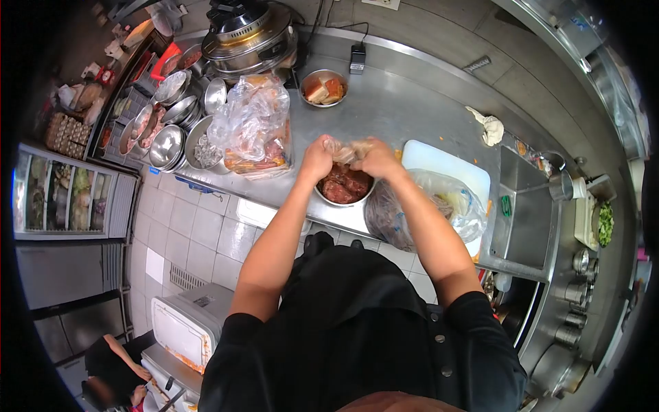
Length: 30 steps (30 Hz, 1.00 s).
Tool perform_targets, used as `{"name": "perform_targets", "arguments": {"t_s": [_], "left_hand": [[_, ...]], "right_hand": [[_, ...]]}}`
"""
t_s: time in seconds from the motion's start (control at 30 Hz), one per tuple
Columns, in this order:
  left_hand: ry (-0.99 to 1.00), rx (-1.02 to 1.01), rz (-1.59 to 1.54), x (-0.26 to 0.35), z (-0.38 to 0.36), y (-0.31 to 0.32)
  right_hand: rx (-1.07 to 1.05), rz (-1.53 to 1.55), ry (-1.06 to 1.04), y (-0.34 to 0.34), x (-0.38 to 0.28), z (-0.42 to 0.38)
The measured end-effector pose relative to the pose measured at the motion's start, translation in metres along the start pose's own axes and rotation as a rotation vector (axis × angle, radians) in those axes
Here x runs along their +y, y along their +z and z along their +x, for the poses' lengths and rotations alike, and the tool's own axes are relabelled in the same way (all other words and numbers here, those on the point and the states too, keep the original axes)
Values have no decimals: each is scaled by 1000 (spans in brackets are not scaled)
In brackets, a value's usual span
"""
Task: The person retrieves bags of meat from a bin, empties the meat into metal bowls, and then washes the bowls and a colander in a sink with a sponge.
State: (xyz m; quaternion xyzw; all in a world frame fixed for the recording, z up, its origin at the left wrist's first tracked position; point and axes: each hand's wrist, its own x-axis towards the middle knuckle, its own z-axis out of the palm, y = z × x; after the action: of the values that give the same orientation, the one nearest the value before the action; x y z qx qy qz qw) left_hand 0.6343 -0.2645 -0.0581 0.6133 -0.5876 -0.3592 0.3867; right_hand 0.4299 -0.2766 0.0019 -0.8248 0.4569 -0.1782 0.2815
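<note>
Both hands grip a crumpled, see-through plastic bag (339, 149) over the far rim of a metal bowl. My left hand (318, 162) pinches its left end, and my right hand (379, 162) has its fingers closed on the right end. Dark red raw meat (345, 185) fills the metal bowl (344, 204) just below, near the counter's front edge. A large clear plastic bag (439, 199) with something inside lies beside it, under my right forearm, partly on a white cutting board (475, 172).
On the steel counter (398, 93) stands a bowl of reddish and pale blocks (323, 89). Left are bagged food (257, 127), stacked metal bowls (167, 145) and a large cooker (250, 41). A sink (525, 220) is at right. Another person (113, 364) works at lower left.
</note>
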Motion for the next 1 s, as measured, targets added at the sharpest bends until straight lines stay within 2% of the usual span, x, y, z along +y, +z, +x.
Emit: {"name": "perform_targets", "arguments": {"t_s": [0.03, 0.13, 0.17, 0.23, 0.27, 0.33, 0.37, 0.43, 0.57, 0.63, 0.67, 0.73, 0.77, 0.83, 0.87, 0.93, 0.97, 1.0], "left_hand": [[21, -27, -46, 2, 1, 2], [-9, -110, -141, 2, 5, -6], [-10, -107, -139, 5, 2, -9], [45, -260, -135, 17, -8, -16], [44, -258, -133, 29, -16, -18], [162, -213, 222, 50, -28, -19], [160, -206, 223, 41, -26, -17], [213, -3, 469, 26, -19, -12], [322, 47, 452, 21, -17, -9], [361, 146, 344, 25, -16, -8], [360, 147, 344, 28, -14, -9], [22, 66, 57, 34, -11, -10], [22, 62, 58, 37, -13, -10], [79, 36, 85, 38, -14, -10], [79, 36, 85, 34, -13, -10], [106, -178, -188, 26, -10, -11], [105, -178, -188, 46, -19, -11], [65, -161, -400, 67, -31, -7]], "right_hand": [[-11, 43, 165, 26, 27, 5], [46, 32, 188, 24, 29, 9], [45, 34, 185, 23, 30, 11], [182, 129, 11, 23, 32, 15], [181, 131, 8, 17, 20, 13], [147, 282, 137, 5, 0, 8], [143, 282, 130, 7, 2, 8], [143, 485, 26, 12, 8, 8], [98, 527, 6, 10, 15, 12], [-35, 606, -71, 2, 16, 14], [-35, 607, -71, -2, 15, 14], [-76, 352, -50, -9, 15, 15], [-75, 354, -48, -9, 20, 15], [21, -18, -285, -13, 23, 17], [21, -17, -285, -13, 21, 16], [122, 161, 82, -11, 14, 15], [122, 162, 82, -6, 9, 16], [150, 491, 308, 0, 4, 17]]}}
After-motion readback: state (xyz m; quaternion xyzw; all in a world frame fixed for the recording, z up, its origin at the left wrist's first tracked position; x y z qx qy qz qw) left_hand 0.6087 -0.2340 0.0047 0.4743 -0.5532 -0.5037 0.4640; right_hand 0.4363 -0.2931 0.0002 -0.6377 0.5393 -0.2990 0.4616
